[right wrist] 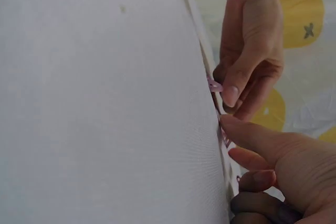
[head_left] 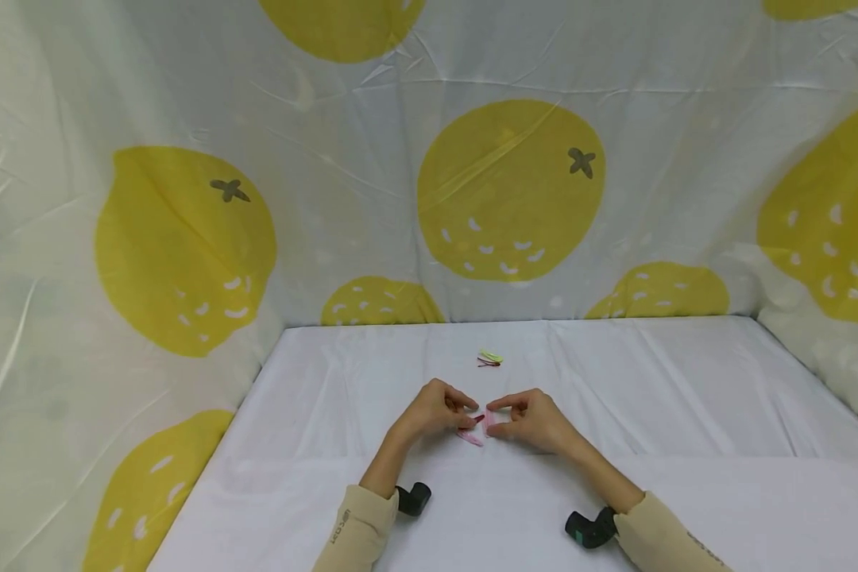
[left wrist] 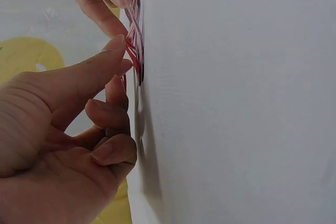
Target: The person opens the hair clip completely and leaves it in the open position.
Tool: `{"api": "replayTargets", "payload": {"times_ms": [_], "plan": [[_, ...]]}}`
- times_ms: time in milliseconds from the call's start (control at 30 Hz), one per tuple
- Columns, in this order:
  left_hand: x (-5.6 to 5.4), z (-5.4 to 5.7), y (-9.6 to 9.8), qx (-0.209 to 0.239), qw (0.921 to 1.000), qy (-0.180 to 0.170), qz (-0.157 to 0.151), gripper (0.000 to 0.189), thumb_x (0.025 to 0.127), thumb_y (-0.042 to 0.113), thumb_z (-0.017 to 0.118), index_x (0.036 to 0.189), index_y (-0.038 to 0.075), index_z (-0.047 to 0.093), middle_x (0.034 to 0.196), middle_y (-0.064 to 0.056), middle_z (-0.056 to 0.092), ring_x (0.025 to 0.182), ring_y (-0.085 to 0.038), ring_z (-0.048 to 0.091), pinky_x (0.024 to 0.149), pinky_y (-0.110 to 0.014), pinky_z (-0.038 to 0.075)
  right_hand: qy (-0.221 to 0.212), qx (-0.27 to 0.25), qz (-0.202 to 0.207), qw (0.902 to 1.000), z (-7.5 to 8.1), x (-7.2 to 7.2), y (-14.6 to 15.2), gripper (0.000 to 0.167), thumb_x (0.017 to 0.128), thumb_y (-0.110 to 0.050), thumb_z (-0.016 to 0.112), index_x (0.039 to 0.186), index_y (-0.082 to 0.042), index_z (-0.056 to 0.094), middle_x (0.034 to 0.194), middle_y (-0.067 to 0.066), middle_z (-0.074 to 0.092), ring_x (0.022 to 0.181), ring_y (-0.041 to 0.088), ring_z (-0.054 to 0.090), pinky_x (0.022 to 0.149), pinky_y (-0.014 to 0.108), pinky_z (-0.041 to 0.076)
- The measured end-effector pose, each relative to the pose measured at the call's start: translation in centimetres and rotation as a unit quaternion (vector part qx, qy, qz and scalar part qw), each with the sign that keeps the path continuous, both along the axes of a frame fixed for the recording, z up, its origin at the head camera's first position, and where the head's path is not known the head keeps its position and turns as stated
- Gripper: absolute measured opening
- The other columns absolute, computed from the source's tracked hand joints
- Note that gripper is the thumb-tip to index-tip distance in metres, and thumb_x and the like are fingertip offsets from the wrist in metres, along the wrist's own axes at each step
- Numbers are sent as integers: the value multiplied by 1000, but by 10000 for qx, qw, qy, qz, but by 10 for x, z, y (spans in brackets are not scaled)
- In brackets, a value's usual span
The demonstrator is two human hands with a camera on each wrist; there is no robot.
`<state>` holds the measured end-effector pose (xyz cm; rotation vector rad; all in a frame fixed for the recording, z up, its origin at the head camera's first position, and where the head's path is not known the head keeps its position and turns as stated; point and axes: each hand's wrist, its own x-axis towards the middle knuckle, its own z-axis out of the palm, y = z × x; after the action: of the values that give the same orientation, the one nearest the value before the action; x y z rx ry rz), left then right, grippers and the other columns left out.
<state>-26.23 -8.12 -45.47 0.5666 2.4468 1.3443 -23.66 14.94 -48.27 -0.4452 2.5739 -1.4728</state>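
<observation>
Evidently, the left hand [head_left: 432, 411] pinches a red clip [head_left: 480, 418] and the right hand [head_left: 533, 423] a pink clip [head_left: 488, 423], close together, low over the white table [head_left: 500, 500]. Both look slim, light and fairly stiff; the long edges likely offer the surest hold.

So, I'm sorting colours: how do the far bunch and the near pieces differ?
The far bunch shows yellow-green and dark red; the near pieces show pink and red. The far bunch lies untouched; the left hand and right hand hold some near pieces. Both include red.
</observation>
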Motion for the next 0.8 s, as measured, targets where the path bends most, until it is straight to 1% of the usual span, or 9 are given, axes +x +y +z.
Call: {"api": "replayTargets", "payload": {"times_ms": [133,233,333,467,567,667,733,800], "plan": [[1,0,0,-103,9999,34,30,22,82,3,85,102,-3,81,70,-7,70,60,-4,53,57,-18,41,264,80,-85,9996,-1,1,0,24,86,-20,84,107,-9,82,56,-7,43,53,3,35,53,19,28],[2,0,1,-122,9998,126,69,21,83,5,85,102,-3,81,70,-8,70,60,-5,52,56,-19,40,412,77,-319,9986,-1,1,0,13,89,-17,82,100,-11,84,57,-6,50,55,2,39,54,18,31],[2,0,3,-126,9995,264,141,21,83,5,84,103,-2,81,70,-6,68,60,-5,51,56,-18,40,527,-11,-618,9967,0,0,0,7,89,-15,81,94,-13,85,62,-4,57,60,4,43,56,19,34],[2,-1,6,-95,9986,384,354,21,84,3,83,103,-3,80,73,-6,66,61,-6,51,56,-19,40,565,-151,-835,9948,2,-1,-1,5,90,-17,81,92,-14,84,67,-4,61,66,7,46,59,21,36],[2,0,8,-98,9977,456,493,13,84,3,82,97,-1,81,79,-7,69,64,-8,51,56,-19,41,446,-233,-851,9951,3,0,-2,6,91,-19,79,93,-14,84,68,-4,60,69,8,47,61,21,36],[3,1,8,-102,9970,545,549,4,86,4,81,89,1,82,83,-9,74,67,-8,53,58,-20,43,365,-319,-866,9951,4,0,-3,7,92,-20,78,94,-15,83,74,-2,66,73,9,50,63,21,38],[4,1,8,-54,9968,565,567,4,87,5,81,86,2,82,85,-9,76,68,-7,54,59,-20,44,353,-335,-918,9946,4,0,-4,7,92,-20,78,94,-15,83,78,-1,69,75,9,51,64,21,39],[4,1,7,-5,9964,593,608,4,88,6,81,86,2,82,86,-9,76,68,-7,55,59,-20,44,355,-326,-967,9941,4,-1,-5,7,91,-20,79,92,-15,83,75,-2,67,73,9,50,64,21,38]]}}
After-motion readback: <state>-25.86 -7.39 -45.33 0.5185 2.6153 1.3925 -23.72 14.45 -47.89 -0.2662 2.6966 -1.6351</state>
